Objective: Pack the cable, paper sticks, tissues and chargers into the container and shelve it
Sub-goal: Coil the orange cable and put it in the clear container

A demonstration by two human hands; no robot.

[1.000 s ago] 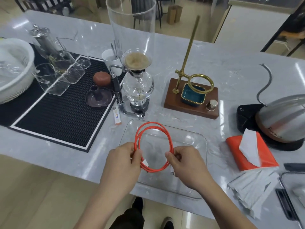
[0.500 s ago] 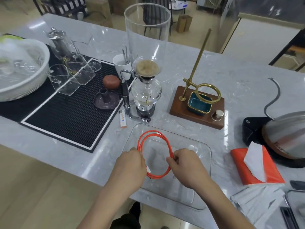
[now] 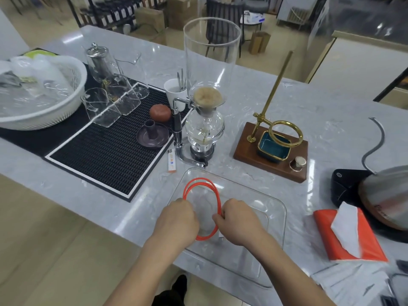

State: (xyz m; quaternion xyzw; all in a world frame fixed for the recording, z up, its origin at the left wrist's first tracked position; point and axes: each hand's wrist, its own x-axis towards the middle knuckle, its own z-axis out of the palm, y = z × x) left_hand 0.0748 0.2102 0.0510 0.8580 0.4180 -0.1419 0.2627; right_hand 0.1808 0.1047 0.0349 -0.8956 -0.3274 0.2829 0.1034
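Clear plastic container sits on grey marble tabletop, near front edge. Only thing inside/over it: orange cable, coiled in approx 2 loops, held over container's left half. Can't tell if coil bottom touches the floor of it.

L hand closed on coil's left side, fingers curled in, cable pinched between them. R hand closed on right side, fingers pressed round the cable.

Orange tissue pack, white sheet sticking up, lies on tabletop right of container, apart from it. White paper-wrapped sticks at front right, beside the pack, partly out of frame. Chargers: not identifiable w/ certainty.

Other vessels: white colander far left holds clear plastic items, crumpled. White cup holds metal utensils. Siphon brewer behind container, lower globe w/ a little clear liquid. Teal dish on wooden stand, contents not visible. Lighter just left of brewer base.
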